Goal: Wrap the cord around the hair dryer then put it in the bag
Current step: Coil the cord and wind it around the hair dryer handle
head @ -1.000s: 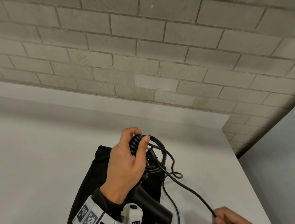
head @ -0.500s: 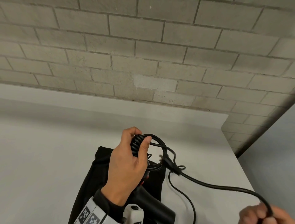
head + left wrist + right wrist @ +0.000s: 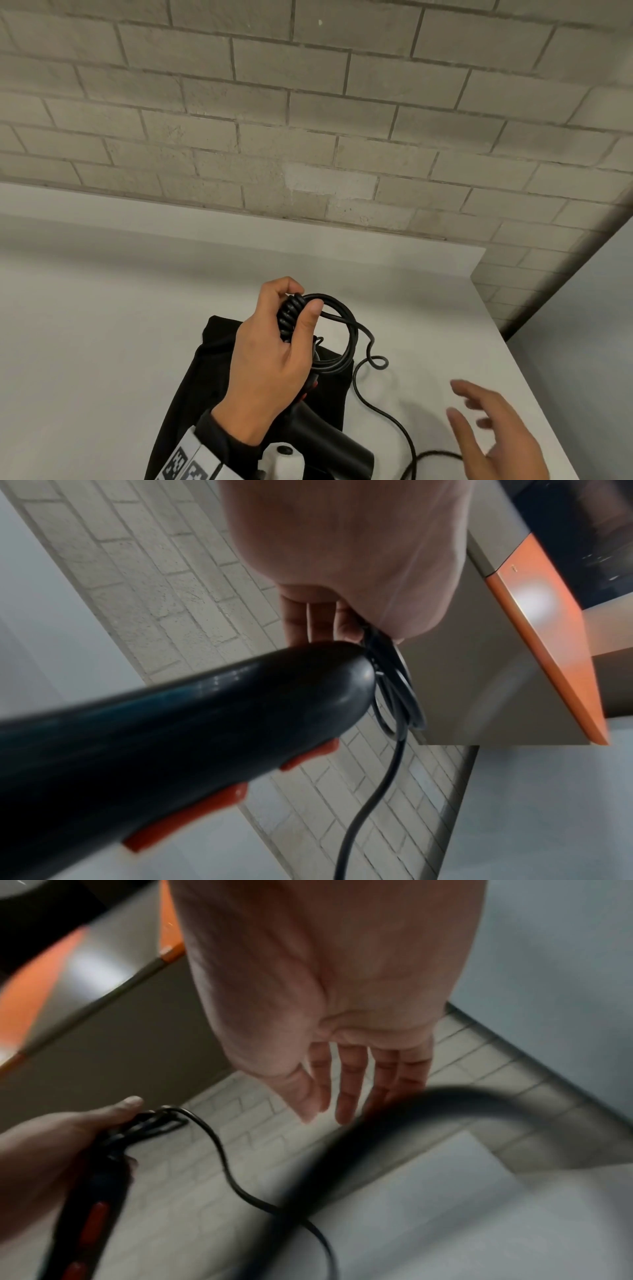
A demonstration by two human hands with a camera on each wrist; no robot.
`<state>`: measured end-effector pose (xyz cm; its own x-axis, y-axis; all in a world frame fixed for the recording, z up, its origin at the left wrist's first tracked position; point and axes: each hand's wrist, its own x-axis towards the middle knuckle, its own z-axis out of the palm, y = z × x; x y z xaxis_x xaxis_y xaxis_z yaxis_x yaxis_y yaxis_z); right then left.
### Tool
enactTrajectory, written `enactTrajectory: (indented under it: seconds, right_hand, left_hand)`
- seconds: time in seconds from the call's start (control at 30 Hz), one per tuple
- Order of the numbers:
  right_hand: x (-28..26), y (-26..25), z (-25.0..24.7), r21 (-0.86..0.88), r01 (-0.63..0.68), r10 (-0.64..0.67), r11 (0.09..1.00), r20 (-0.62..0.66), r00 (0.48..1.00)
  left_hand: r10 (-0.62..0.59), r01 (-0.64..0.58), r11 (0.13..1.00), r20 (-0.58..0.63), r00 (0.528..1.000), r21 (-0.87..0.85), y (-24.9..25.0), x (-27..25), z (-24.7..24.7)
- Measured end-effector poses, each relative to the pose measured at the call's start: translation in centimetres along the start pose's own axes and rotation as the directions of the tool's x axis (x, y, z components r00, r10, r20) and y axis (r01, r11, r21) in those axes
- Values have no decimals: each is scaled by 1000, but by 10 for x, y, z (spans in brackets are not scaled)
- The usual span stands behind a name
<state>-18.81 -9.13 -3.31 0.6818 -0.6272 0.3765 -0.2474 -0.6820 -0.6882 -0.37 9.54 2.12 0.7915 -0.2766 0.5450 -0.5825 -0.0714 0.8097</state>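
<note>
**Cord Part-Wound; Dryer Not Yet Bagged**

The hair dryer (image 3: 329,445) is held above the black bag (image 3: 191,387), which lies flat on the white table (image 3: 102,325). Its long axis runs from the near right, where the barrel sits low in the head view, up and away toward the brick wall (image 3: 308,120); the cord end of the handle points at that wall. Red switches (image 3: 192,821) show along the handle.

The cord (image 3: 346,329) is gathered in several loops at the handle's far end, beside the dryer rather than tight around its body. A long tail (image 3: 383,407) trails to the right of the dryer across the table, still loose.

The left hand (image 3: 274,370) grips the handle, fingers and thumb curled over the loops. The right hand (image 3: 496,431), to the right of the dryer, is empty with fingers spread, and appears blurred.

Assessment: winding is roughly half complete. The remaining tail must be wrapped, then the dryer placed in the bag; whether the bag's mouth is open cannot be told.
</note>
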Motion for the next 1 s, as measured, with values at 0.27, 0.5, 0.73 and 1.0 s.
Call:
enactTrajectory:
  seconds: [0.27, 0.5, 0.73, 1.0]
  right_hand:
    - [36, -80, 19, 273, 100, -200, 957, 366, 909]
    - [49, -88, 9, 250, 394, -439, 884, 157, 885]
    - [71, -116, -7, 101, 647, -654, 756, 157, 740]
    - [92, -147, 1, 232, 607, -643, 760, 128, 755]
  left_hand:
    - [37, -37, 999, -4, 999, 15, 0, -3, -4]
    - [36, -36, 999, 13, 999, 13, 0, -3, -4]
    - [107, -110, 993, 81, 991, 34, 1, 0, -7]
    - [224, -223, 975, 150, 963, -24, 2, 1, -11]
